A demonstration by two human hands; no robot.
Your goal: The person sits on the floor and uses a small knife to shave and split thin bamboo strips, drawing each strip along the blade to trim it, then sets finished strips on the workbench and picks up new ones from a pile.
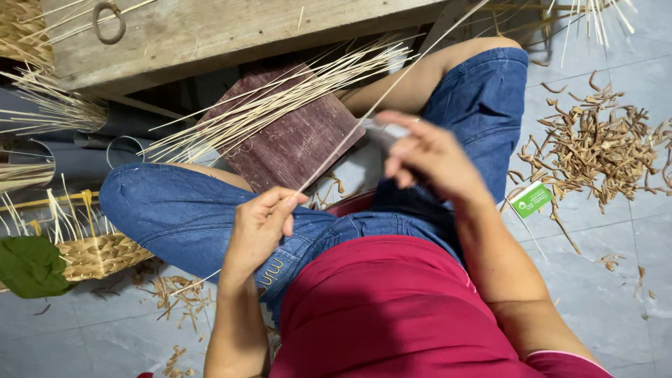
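My left hand (260,222) has its grip pinched shut on a long thin reed strip (364,115), while my right hand (427,155) hovers loosely open above my knee.

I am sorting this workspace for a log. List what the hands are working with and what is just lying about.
In hand:
- thin cane strip, pinched in the grip of the left hand and running up past the right hand
- bundle of pale strips on the brown board

Lying about:
- pile of brown shavings
- small green and white packet
- woven basket
- green cloth
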